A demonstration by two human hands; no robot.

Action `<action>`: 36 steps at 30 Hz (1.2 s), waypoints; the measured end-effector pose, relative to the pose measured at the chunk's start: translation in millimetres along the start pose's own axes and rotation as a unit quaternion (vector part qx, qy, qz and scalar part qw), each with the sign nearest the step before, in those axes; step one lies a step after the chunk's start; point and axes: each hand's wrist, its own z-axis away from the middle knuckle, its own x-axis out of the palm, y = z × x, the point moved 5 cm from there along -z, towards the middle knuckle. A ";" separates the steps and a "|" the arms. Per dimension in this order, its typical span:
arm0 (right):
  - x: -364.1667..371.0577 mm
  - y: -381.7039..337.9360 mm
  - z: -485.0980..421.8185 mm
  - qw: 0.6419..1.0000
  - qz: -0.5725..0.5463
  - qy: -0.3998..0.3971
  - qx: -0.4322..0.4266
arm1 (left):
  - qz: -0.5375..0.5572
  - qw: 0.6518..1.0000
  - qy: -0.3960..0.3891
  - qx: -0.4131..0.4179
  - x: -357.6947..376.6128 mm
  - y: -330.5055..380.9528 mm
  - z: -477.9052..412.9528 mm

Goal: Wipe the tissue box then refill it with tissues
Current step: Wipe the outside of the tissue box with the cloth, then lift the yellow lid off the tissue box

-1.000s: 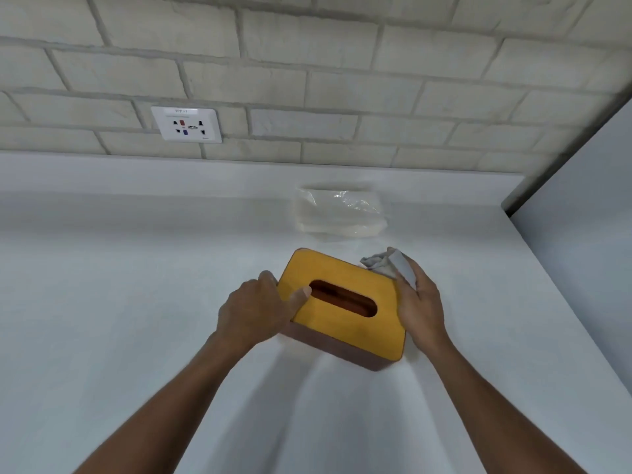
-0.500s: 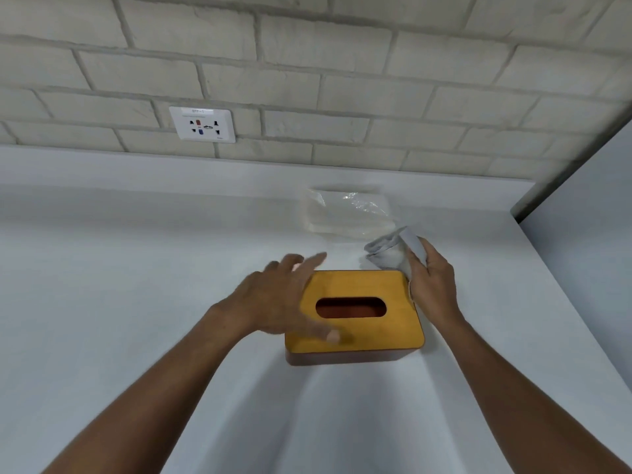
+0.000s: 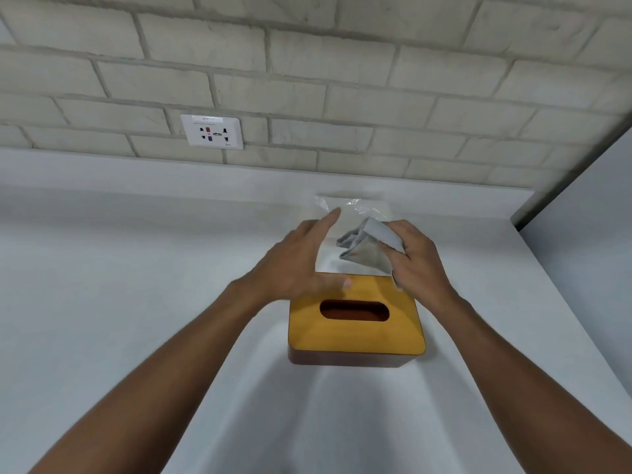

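The tissue box (image 3: 355,333) has a yellow-orange wooden lid with an oval slot and a dark brown base; it stands squarely on the white counter (image 3: 136,302). My right hand (image 3: 420,265) grips a crumpled grey cloth (image 3: 366,248) just above the box's far right corner. My left hand (image 3: 301,261) hovers over the box's far left corner with fingers straight, pointing toward the back. Behind both hands lies a clear plastic pack of white tissues (image 3: 349,213), partly hidden by them.
A white power socket (image 3: 212,131) is set in the pale brick wall. A raised white ledge (image 3: 171,179) runs along the counter's back. A grey panel (image 3: 588,227) closes off the right side.
The box was turned from slanted to square and let go. My left hand left its side and moved up and back over it. My right hand lifted the cloth off the box.
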 end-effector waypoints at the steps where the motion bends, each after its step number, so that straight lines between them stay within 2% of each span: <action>1: 3.8 -7.8 -4.2 0.999 0.021 -0.011 -0.023 | 0.027 0.999 0.016 0.014 -5.8 3.8 -6.2; 6: 21.5 -55.6 -19.3 0.987 0.080 -0.041 -0.134 | 0.005 0.990 0.125 0.059 -43.0 2.6 -16.5; 9: 39.5 -77.9 -22.3 0.989 0.063 -0.083 -0.104 | 0.000 0.986 0.163 0.034 -76.3 -24.7 -2.9; 14: 82.4 -101.1 -25.1 0.993 0.007 -0.100 -0.059 | 0.007 0.995 0.099 -0.024 -112.7 -79.5 36.6; 17: 120.0 -115.7 -23.1 0.989 -0.017 -0.141 -0.037 | 0.005 0.995 0.058 -0.076 -121.2 -110.2 60.8; 22: 175.3 -133.9 -21.0 0.989 0.050 -0.138 -0.023 | -0.036 0.984 0.104 -0.140 -134.3 -134.1 90.1; 25: 191.0 -150.1 -17.8 0.990 0.078 -0.111 -0.049 | -0.040 0.978 0.121 -0.164 -139.2 -140.2 100.5; 28: 198.5 -162.2 -4.6 0.979 0.128 -0.071 -0.140 | -0.053 0.974 0.120 -0.185 -146.0 -151.1 107.5; 29: 203.2 -161.6 3.7 0.968 0.157 -0.093 -0.170 | -0.058 0.973 0.113 -0.191 -148.0 -155.7 109.2; 30: 211.1 -156.5 13.9 0.949 0.199 -0.153 -0.190 | -0.068 0.974 0.101 -0.192 -148.9 -159.2 110.4; 32: 227.1 -141.1 42.0 0.880 0.274 -0.332 -0.202 | -0.101 0.976 0.052 -0.187 -145.2 -161.5 110.0; 33: 230.5 -133.5 57.4 0.845 0.280 -0.414 -0.189 | -0.105 0.977 0.024 -0.184 -140.7 -160.2 108.4; 34: 229.5 -128.9 68.9 0.827 0.264 -0.468 -0.165 | -0.101 0.978 0.004 -0.181 -135.3 -158.8 105.1; 35: 226.4 -125.9 75.4 0.826 0.239 -0.491 -0.142 | -0.093 0.980 -0.009 -0.177 -129.4 -155.8 100.6; 36: 219.5 -125.3 77.2 0.841 0.211 -0.481 -0.130 | -0.084 0.982 -0.018 -0.169 -122.9 -150.9 95.0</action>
